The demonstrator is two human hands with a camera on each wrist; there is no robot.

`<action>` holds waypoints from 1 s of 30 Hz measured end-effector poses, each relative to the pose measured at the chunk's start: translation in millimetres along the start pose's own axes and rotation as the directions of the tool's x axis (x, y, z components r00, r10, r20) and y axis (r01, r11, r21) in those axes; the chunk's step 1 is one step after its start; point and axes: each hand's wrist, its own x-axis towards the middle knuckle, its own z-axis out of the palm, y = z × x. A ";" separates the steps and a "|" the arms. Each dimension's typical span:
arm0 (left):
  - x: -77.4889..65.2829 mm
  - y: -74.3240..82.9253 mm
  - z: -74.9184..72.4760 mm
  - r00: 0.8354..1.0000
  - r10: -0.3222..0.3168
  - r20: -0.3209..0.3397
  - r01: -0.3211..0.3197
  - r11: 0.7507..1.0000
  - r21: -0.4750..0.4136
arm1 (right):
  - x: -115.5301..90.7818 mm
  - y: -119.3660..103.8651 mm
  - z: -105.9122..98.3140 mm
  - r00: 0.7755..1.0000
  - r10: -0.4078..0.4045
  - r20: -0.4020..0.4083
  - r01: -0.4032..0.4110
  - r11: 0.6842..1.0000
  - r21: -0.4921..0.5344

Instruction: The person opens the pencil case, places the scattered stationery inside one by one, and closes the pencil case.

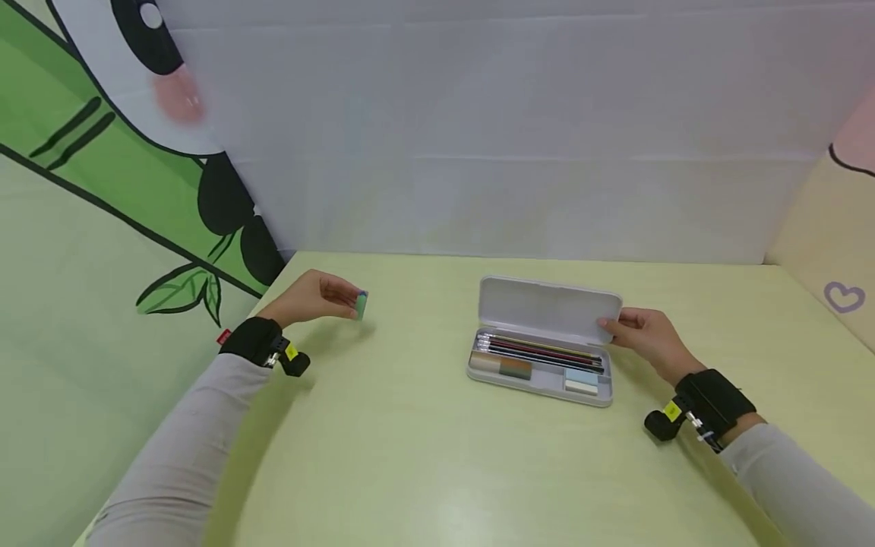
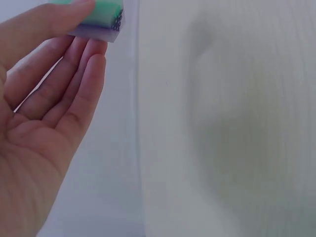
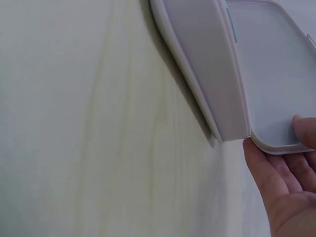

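Observation:
My left hand (image 1: 320,296) is at the left of the table, raised above it with a shadow below. Between thumb and fingers it pinches a small green and purple block (image 2: 101,17) with dark marks on its end; its exact kind does not show. On the right, my right hand (image 1: 645,338) grips the corner of the raised lid (image 1: 547,308) of a light grey pencil case (image 1: 519,386), thumb on the inner face. Several pencils (image 1: 540,351) lie in the case's back compartment. In front of them are a brown and grey block (image 1: 502,365) and a light blue and white eraser (image 1: 581,382).
A pale yellow table (image 1: 410,448) spreads under both hands. Behind it stands a whitish wall covering (image 1: 478,152), with a painted green bamboo design (image 1: 137,152) at left. Each wrist wears a black band with a small camera.

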 end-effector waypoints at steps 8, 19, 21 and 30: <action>13.9 39.7 26.5 0.992 0.120 0.031 -0.121 0.991 0.050 | 4.1 -5.4 0.1 1.000 0.021 -0.005 -0.021 1.000 -0.022; 33.7 92.4 78.7 0.956 0.224 0.189 -0.229 0.973 0.005 | 0.7 -2.0 -3.7 0.999 0.027 -0.039 -0.027 1.000 0.002; 38.4 103.8 92.9 0.939 0.259 0.226 -0.270 0.963 0.017 | 0.7 -2.1 -4.9 0.999 0.029 -0.039 -0.029 1.000 0.004; 56.7 131.4 131.9 0.880 0.370 0.299 -0.404 0.913 0.059 | 2.2 1.5 -3.4 0.998 0.013 -0.061 -0.011 0.999 0.039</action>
